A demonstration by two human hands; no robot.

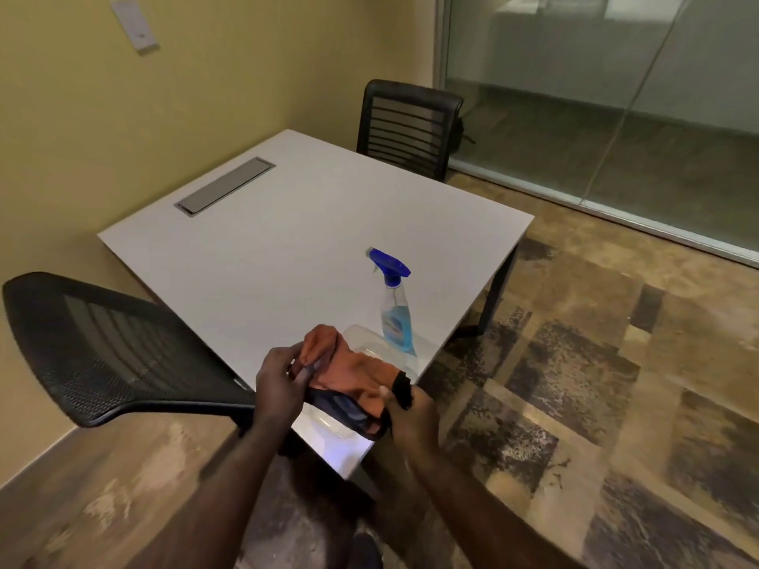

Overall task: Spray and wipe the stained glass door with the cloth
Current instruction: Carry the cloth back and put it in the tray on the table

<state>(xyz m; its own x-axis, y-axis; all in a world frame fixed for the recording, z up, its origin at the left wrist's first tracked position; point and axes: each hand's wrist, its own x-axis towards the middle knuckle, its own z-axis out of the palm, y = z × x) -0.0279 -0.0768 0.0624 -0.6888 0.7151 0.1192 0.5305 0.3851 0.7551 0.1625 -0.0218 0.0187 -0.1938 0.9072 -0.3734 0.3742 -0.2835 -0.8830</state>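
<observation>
Both hands hold an orange cloth point(353, 373) over the near corner of the white counter point(287, 240).

The left hand point(279, 390) pinches the cloth's left end, its fingers curled round the fabric; the right hand point(410, 412) grips the right end, fingers closed on it. A spray bottle point(395, 305) with blue liquid and a blue trigger stands upright on the counter just beyond the cloth, beside a clear plastic container point(363, 340). The glass door point(616, 96) is far right, well apart. Black chairs sit at the near left point(102, 351) and far side point(406, 127).
</observation>
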